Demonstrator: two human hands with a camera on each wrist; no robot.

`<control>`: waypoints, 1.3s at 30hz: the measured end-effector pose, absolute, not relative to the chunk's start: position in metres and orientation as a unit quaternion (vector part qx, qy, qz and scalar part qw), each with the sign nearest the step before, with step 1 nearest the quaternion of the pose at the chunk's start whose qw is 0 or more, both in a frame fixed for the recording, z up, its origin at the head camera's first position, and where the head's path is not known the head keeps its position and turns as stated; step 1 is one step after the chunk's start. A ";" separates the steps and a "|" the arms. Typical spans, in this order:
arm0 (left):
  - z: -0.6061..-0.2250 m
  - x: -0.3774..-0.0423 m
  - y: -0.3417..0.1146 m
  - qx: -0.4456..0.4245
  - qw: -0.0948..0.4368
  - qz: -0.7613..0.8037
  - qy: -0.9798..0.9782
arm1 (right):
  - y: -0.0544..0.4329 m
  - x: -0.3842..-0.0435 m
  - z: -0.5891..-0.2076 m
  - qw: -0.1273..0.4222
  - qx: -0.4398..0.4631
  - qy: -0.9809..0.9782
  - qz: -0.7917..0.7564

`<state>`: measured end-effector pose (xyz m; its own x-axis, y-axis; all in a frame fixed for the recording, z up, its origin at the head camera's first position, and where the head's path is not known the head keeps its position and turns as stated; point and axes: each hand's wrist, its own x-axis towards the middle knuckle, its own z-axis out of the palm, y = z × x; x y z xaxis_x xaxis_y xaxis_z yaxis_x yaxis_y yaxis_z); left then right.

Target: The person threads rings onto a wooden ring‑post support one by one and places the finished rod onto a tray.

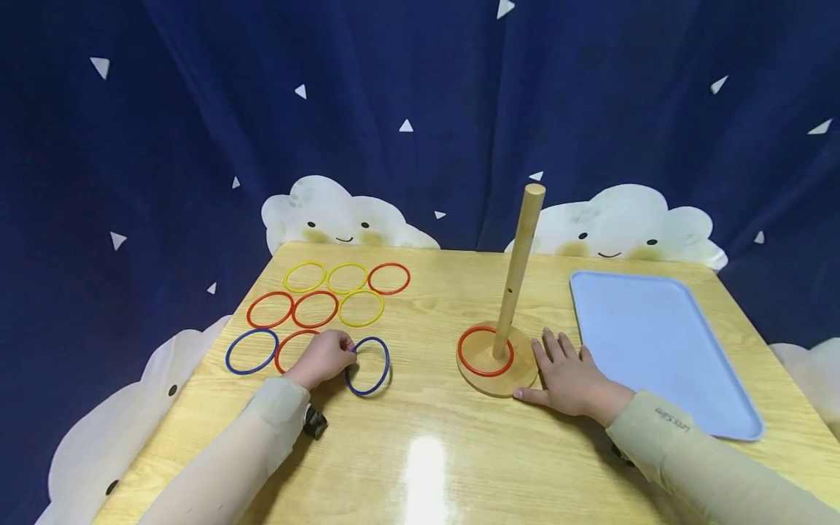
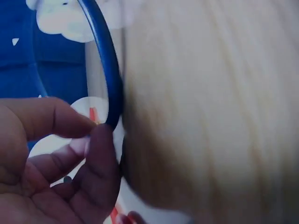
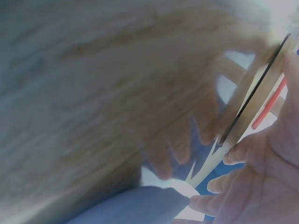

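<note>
Between thumb and fingers, my left hand [image 1: 325, 359] pinches a blue ring [image 1: 386, 364] by its left side, and the ring stands tilted up from the table. In the left wrist view the blue ring [image 2: 108, 65] rises from the pinching fingertips. My right hand [image 1: 569, 379] lies with fingers spread at the right edge of the round wooden base [image 1: 482, 382], thumb and fingertips at its rim. From that base rises a wooden pole [image 1: 518, 270], leaning slightly right in the head view. One red ring [image 1: 461, 357] lies around the pole on the base.
Left on the table [image 1: 426, 408], yellow, red and blue rings lie flat in rows, among them a yellow ring [image 1: 340, 312], a red ring [image 1: 249, 315] and a blue ring [image 1: 227, 358]. A light blue tray [image 1: 656, 335] lies at the right, beside the right hand. Behind hangs a dark blue curtain [image 1: 446, 87].
</note>
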<state>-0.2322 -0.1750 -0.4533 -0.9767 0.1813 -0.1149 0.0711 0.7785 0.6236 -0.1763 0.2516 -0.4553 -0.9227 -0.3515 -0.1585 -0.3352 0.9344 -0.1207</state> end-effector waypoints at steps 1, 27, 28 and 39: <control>-0.453 -0.231 -0.176 0.067 0.090 0.335 0.936 | 0.252 -0.176 -0.455 0.089 -0.175 0.980 -0.043; -0.352 -0.259 -0.134 0.113 0.117 0.673 0.721 | 0.250 -0.174 -0.454 0.079 -0.163 0.983 0.010; -0.346 -0.261 -0.130 0.116 0.113 0.681 0.714 | 0.251 -0.173 -0.455 0.081 -0.161 0.984 0.007; -0.283 -0.269 -0.083 0.155 0.080 0.769 0.615 | 0.252 -0.171 -0.458 0.070 -0.172 0.982 -0.025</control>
<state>-0.2691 -0.0834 -0.2828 -0.9388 0.3147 0.1399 0.0671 -0.2314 0.9705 -0.1712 0.2522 -0.4576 -0.9309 -0.3417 -0.1295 -0.3345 0.9395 -0.0743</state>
